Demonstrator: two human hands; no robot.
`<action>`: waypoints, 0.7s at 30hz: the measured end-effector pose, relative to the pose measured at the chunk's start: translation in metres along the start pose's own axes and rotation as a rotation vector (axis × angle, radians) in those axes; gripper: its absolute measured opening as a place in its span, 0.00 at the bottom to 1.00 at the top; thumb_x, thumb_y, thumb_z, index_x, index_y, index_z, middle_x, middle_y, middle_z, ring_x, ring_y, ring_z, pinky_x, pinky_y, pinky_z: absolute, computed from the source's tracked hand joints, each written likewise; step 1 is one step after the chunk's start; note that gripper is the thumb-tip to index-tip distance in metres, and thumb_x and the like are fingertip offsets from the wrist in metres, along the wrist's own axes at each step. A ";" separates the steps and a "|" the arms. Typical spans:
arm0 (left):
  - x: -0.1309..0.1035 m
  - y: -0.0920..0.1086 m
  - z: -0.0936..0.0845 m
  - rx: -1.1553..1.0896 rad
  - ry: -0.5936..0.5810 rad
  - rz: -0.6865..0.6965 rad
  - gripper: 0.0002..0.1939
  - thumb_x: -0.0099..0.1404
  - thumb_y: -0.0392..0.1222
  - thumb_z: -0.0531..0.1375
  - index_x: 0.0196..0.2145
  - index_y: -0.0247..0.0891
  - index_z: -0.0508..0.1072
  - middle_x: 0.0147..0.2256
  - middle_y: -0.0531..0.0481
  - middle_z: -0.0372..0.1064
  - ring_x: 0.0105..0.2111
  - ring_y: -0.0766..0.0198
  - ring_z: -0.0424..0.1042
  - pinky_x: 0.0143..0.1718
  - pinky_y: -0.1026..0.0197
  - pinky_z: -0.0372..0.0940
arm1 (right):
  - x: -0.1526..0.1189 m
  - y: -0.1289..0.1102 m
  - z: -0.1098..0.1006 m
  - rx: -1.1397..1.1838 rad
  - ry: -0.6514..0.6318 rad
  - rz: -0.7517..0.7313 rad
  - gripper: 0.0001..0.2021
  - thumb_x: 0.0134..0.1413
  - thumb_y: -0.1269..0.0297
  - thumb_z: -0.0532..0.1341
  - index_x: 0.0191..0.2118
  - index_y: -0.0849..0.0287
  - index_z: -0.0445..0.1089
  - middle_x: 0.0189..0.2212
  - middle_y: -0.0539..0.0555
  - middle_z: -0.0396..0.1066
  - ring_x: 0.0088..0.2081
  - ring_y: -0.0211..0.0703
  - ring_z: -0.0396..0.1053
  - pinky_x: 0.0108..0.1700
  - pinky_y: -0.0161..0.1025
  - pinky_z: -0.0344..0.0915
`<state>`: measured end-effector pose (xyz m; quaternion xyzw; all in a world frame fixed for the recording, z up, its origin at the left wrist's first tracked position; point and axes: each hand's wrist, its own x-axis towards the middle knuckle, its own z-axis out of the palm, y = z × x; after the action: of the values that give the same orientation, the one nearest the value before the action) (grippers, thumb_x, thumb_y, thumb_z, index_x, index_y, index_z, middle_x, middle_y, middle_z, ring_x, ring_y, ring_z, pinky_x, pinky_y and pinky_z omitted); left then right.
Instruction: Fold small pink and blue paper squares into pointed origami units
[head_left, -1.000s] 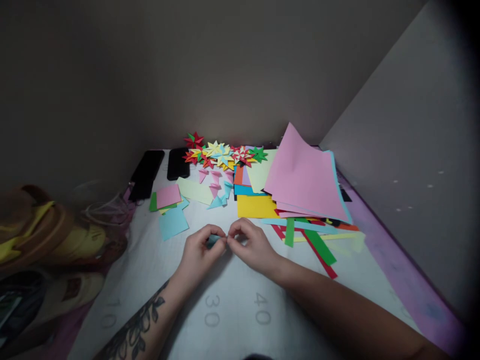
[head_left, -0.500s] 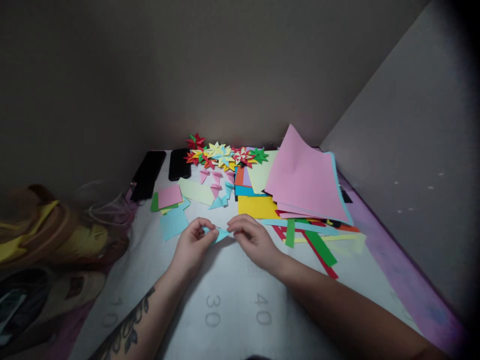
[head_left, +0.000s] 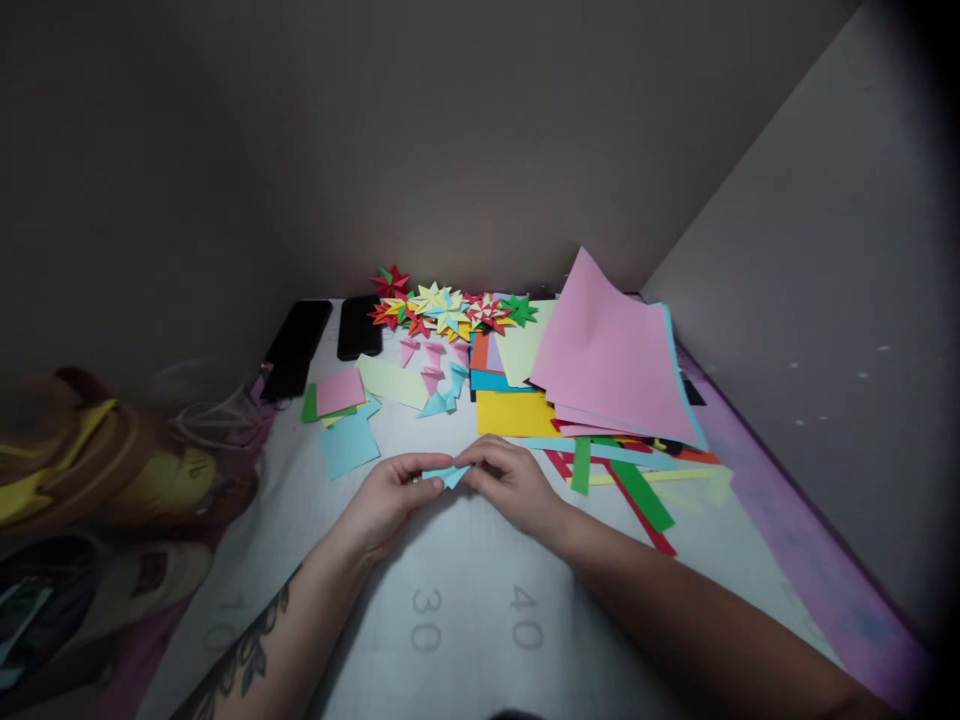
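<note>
A small folded light blue paper (head_left: 448, 476) is held between both hands above the white mat (head_left: 472, 560). My left hand (head_left: 401, 492) pinches its left end between thumb and fingers. At its right end, my right hand (head_left: 504, 475) has its fingertips closed on the paper. Just beyond the hands lie folded blue pieces (head_left: 437, 404) and folded pink pieces (head_left: 432, 380). A flat light blue sheet (head_left: 350, 446) rests to the left of my left hand.
Paper stars (head_left: 450, 312) lie along the back by the wall. Large pink sheets (head_left: 611, 360) and coloured strips (head_left: 641, 495) cover the right side. Two dark phones (head_left: 359, 328) (head_left: 299, 332) are at the back left. Bags (head_left: 112, 460) stand left of the mat.
My left hand has turned, with its fingers now stretched along the blue paper's top edge. The paper looks more compact between the hands. My right hand has barely moved.
</note>
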<state>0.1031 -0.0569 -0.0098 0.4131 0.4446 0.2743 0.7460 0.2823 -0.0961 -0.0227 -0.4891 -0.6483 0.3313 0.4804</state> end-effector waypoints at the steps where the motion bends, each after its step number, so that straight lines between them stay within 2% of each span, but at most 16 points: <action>1: 0.000 0.000 0.000 0.003 0.006 0.010 0.16 0.44 0.36 0.69 0.35 0.36 0.79 0.32 0.46 0.77 0.30 0.63 0.73 0.35 0.59 0.67 | 0.000 0.000 0.000 -0.002 0.000 0.004 0.05 0.53 0.70 0.61 0.35 0.55 0.73 0.31 0.52 0.73 0.35 0.41 0.69 0.38 0.39 0.66; 9: 0.003 -0.006 -0.002 0.305 0.093 0.216 0.10 0.51 0.39 0.65 0.34 0.39 0.78 0.37 0.46 0.77 0.37 0.60 0.73 0.39 0.59 0.66 | 0.000 -0.002 0.000 0.011 -0.012 0.070 0.04 0.51 0.70 0.62 0.34 0.56 0.73 0.30 0.51 0.72 0.32 0.39 0.69 0.33 0.35 0.64; 15: 0.002 -0.004 0.001 0.445 0.100 0.260 0.11 0.53 0.42 0.64 0.35 0.37 0.78 0.37 0.45 0.76 0.37 0.58 0.73 0.40 0.58 0.66 | -0.001 -0.004 0.004 0.005 0.023 0.184 0.03 0.51 0.70 0.59 0.29 0.58 0.70 0.26 0.49 0.69 0.29 0.37 0.66 0.32 0.34 0.61; 21: 0.000 -0.001 0.005 0.524 0.102 0.302 0.10 0.51 0.38 0.64 0.34 0.38 0.78 0.38 0.46 0.75 0.37 0.59 0.72 0.39 0.60 0.65 | -0.001 -0.001 0.009 0.034 0.024 0.279 0.04 0.51 0.71 0.57 0.28 0.58 0.66 0.24 0.46 0.64 0.27 0.35 0.62 0.29 0.32 0.58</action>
<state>0.1078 -0.0594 -0.0089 0.6387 0.4705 0.2785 0.5415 0.2730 -0.0971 -0.0247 -0.5701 -0.5623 0.3999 0.4459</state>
